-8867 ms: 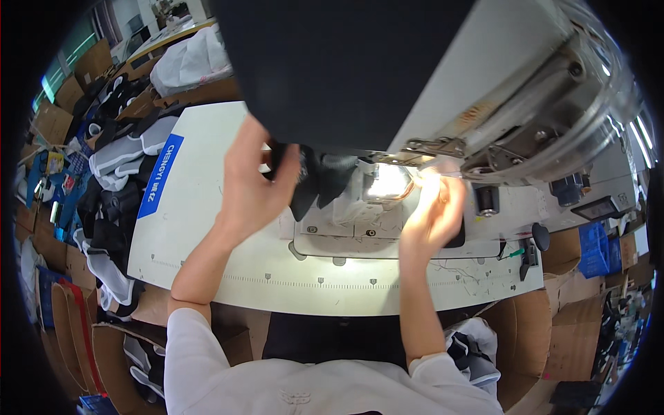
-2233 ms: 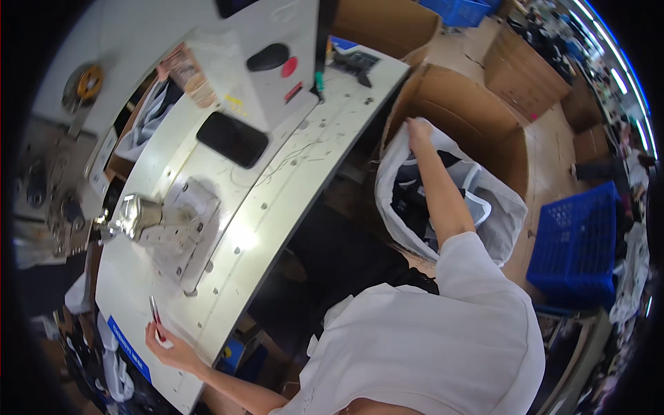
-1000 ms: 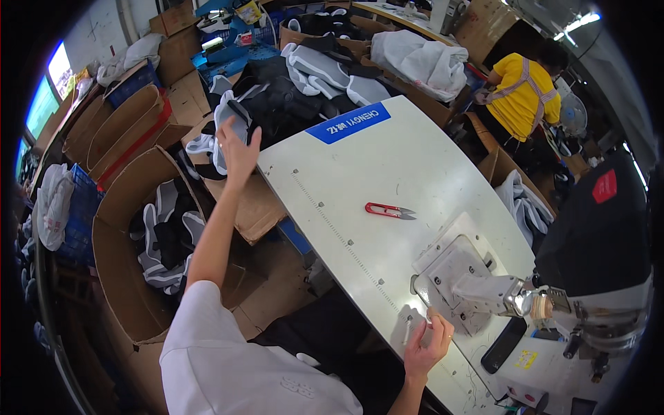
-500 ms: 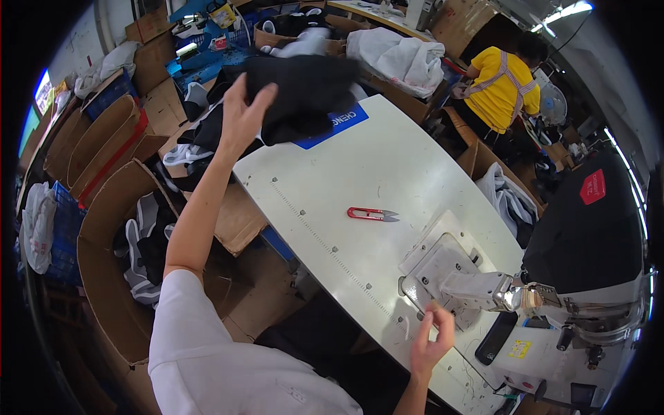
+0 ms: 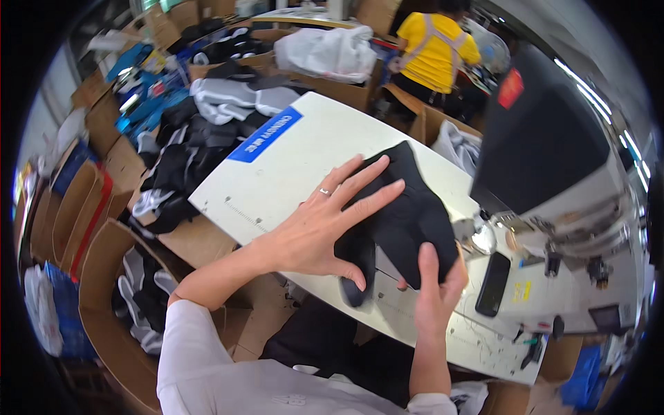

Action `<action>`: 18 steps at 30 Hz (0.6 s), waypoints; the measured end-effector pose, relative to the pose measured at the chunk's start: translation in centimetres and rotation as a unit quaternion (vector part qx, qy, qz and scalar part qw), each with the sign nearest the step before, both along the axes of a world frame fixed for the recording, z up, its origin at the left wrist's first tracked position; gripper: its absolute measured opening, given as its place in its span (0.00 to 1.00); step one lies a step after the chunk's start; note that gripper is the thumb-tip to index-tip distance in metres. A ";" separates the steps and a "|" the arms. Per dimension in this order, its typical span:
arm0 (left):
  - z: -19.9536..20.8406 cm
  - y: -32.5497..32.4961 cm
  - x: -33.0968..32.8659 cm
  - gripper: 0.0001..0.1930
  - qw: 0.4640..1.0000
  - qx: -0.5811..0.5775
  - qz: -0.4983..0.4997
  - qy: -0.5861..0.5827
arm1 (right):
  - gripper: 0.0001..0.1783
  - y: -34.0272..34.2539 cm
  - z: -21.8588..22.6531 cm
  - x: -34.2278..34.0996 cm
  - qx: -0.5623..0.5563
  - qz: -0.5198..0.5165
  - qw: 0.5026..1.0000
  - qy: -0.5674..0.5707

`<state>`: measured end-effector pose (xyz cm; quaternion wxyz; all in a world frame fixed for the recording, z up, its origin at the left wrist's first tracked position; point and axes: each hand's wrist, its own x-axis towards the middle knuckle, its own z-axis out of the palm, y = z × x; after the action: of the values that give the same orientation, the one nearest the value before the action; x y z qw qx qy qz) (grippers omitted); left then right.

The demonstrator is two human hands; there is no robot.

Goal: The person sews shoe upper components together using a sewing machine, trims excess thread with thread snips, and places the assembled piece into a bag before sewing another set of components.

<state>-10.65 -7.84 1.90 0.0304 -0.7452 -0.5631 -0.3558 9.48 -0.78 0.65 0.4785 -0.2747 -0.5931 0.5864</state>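
A black fabric piece [image 5: 408, 200] with a curved edge lies over the white worktable [image 5: 297, 173], close to the sewing machine's metal arm [image 5: 478, 236]. My left hand [image 5: 321, 225] rests on the left part of the fabric, palm down, fingers stretched out and spread, a ring on one of them. At the fabric's near right edge my right hand [image 5: 440, 280] grips it, thumb on top and the other fingers mostly hidden behind. Part of the piece hangs down below my left thumb.
A pile of black and grey fabric pieces [image 5: 200, 149] sits beyond the table's left end. An open carton [image 5: 104, 304] stands left. A black phone [image 5: 493, 283] lies right of my right hand. The machine's large black housing [image 5: 546, 131] rises at right. A person in yellow [image 5: 436, 52] sits beyond.
My left hand has brought the black fabric from the far left pile toward the machine. My right hand, formerly without it, now grips its edge. The red snips are out of sight. The view has shifted.
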 end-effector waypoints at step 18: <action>-3.7 18.0 -5.3 0.21 0.937 0.310 -0.031 0.160 | 0.07 23.3 -5.3 12.0 -0.029 -0.014 0.978 -0.208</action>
<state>-15.93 10.18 -1.77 0.3384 -0.7633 -0.3890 -0.3893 21.50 22.51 -4.61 0.3445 -0.4126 -0.6586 0.5266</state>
